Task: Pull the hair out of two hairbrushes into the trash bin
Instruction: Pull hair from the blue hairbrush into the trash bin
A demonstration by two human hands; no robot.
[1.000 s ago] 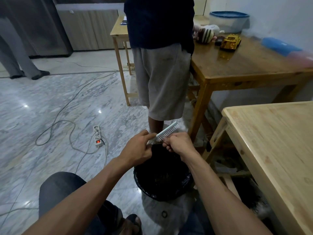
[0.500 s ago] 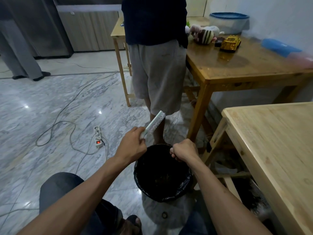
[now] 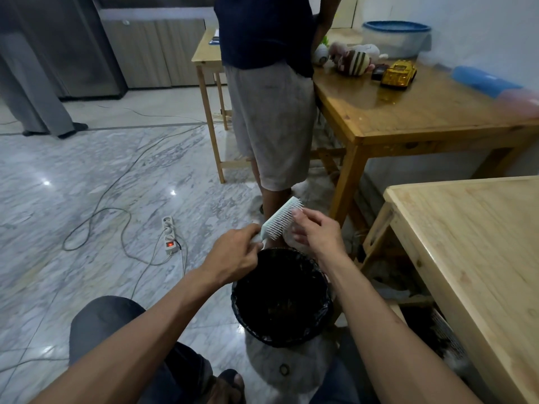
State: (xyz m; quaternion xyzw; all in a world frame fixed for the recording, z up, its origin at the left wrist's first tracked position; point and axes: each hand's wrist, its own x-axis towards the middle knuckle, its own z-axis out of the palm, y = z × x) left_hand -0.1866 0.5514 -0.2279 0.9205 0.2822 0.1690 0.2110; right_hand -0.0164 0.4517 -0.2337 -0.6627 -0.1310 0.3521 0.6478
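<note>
Back up from over the bin (image 3: 281, 298) to the brush (image 3: 280, 218) at twelve o'clock above it, right hand (image 3: 316, 233) released with fingers on the bristles, left hand (image 3: 233, 258) grasping the handle — likely ready for another pull of hair.

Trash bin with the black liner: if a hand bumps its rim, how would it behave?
Probably light: the trash bin looks small and thin-walled, so a knock would likely slide it on the glossy marble floor. It seems narrow for its height, so tipping is plausible. The black liner looks floppy and should give when pressed.
</note>
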